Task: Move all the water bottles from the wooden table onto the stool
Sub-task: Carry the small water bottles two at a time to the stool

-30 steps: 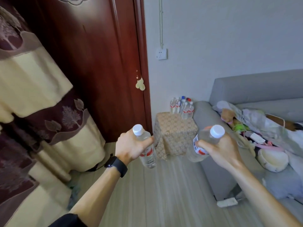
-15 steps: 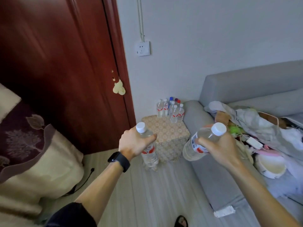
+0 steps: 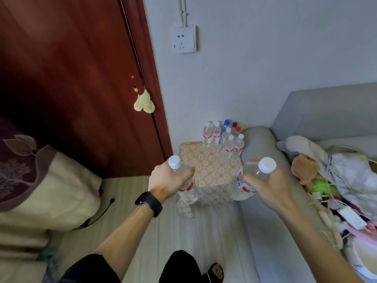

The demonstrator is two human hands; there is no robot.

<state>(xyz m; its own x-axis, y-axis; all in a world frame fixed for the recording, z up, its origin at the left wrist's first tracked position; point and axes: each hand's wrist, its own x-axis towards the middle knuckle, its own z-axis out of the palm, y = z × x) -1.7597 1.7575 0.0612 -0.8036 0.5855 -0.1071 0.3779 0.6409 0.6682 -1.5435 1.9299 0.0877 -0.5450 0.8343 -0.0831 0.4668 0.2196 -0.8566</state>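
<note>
A black smartwatch (image 3: 149, 203) on a wide dark band circles the wrist below the left hand (image 3: 167, 180), mid-frame. A black sleeve (image 3: 89, 268) covers the upper arm at lower left. Along the bottom edge show a black trouser leg (image 3: 179, 266) and a dark open sandal (image 3: 216, 271).

Bottles (image 3: 224, 136) on stool (image 3: 206, 166), beside sofa (image 3: 257, 139)

Stool (image 3: 202, 160) top: front and left free, back-right corner packed.
Bottle cluster (image 3: 223, 137) stands tight at the back right, by the wall and just beside the sofa arm (image 3: 257, 144), which walls off the right side. Door (image 3: 81, 78) closes off the far left. Floor strip (image 3: 208, 231) between sofa and curtain (image 3: 51, 190) is the open approach; cable (image 3: 102, 209) lies at its left edge. Left grip (image 3: 167, 180) with left bottle (image 3: 186, 188) hangs at the front-left corner, right grip (image 3: 267, 186) with right bottle (image 3: 244, 180) at the front-right.
</note>
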